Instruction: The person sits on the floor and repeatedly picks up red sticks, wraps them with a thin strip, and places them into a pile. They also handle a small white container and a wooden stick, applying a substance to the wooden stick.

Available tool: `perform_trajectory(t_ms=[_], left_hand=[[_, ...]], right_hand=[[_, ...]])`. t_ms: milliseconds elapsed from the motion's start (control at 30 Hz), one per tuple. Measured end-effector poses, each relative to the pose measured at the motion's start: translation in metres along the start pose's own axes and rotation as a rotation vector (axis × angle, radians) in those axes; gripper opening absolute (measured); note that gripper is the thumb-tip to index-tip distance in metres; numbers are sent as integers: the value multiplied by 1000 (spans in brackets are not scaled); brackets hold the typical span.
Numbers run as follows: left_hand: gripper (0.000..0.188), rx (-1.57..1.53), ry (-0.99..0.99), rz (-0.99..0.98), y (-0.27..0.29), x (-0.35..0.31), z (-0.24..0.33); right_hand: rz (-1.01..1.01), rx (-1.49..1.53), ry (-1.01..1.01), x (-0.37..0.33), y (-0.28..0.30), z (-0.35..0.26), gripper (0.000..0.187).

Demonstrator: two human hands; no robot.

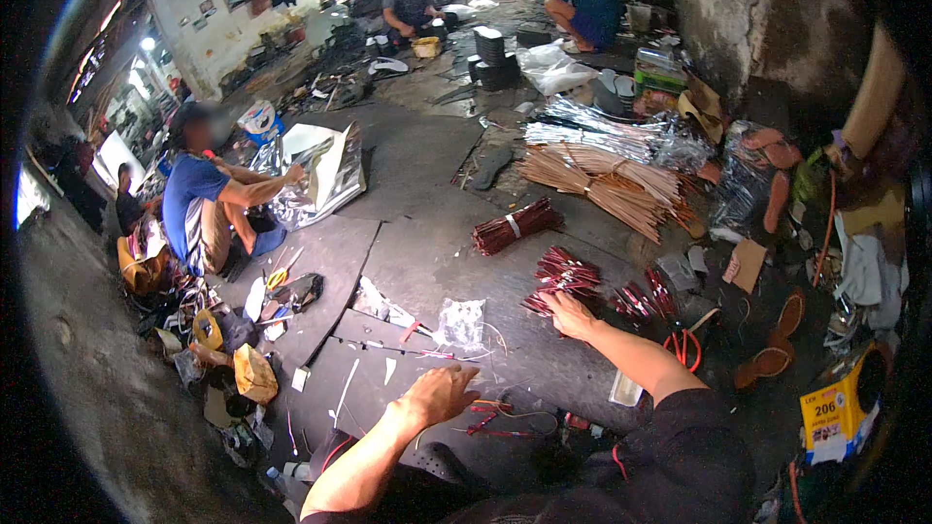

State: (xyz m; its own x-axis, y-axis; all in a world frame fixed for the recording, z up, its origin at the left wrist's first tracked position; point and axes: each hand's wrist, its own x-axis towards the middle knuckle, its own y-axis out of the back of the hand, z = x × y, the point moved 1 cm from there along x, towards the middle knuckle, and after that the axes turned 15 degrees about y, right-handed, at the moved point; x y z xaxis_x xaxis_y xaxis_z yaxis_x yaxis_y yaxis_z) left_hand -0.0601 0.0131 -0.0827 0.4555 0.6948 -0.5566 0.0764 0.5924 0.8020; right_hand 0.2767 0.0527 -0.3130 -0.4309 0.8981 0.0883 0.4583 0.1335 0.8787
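My right hand (571, 315) reaches forward to a loose pile of shiny dark red strips (567, 274) on the floor. Its fingers close on the near end of the pile, and the fingertips are partly hidden. Nothing shows in my left hand (437, 395), which hangs over the dark floor mat with its fingers stretched toward the right. Just beyond it lies a crumpled clear plastic bag (459, 322). A tied bundle of dark red strips (516, 225) with a pale band sits farther off, and a smaller fanned group of red strips (645, 297) is to the right.
Red-handled pliers (687, 347) lie beside my right forearm. Tan strip bundles (607, 180) and silvery strips (592, 129) are stacked beyond. A yellow container (837, 409) stands at the right. At the left, a seated person (197, 189) handles a silvery sheet (325, 170), near yellow-handled scissors (280, 277).
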Motion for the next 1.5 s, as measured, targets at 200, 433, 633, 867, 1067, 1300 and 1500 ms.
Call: perform_trajectory(t_ms=[200,433,633,867,1067,1300,1500], left_hand=[[53,24,19,-3,-2,3,-5],[48,26,-2,10,-10,12,-1],[43,48,-3,56,-17,14,5],[41,6,-4,56,-26,16,4],[42,24,-12,59,-24,13,4],[38,-114,18,207,-4,14,6],[45,-885,-2,324,19,26,15]], right_hand=[[65,44,-16,-11,11,-6,59],[127,-21,25,-40,11,14,51],[108,-202,176,-38,20,-2,41],[49,-596,202,-34,17,-8,42],[45,-552,193,-41,9,8,39],[327,270,-90,-13,47,-38,47],[349,1036,-24,21,140,-172,58]])
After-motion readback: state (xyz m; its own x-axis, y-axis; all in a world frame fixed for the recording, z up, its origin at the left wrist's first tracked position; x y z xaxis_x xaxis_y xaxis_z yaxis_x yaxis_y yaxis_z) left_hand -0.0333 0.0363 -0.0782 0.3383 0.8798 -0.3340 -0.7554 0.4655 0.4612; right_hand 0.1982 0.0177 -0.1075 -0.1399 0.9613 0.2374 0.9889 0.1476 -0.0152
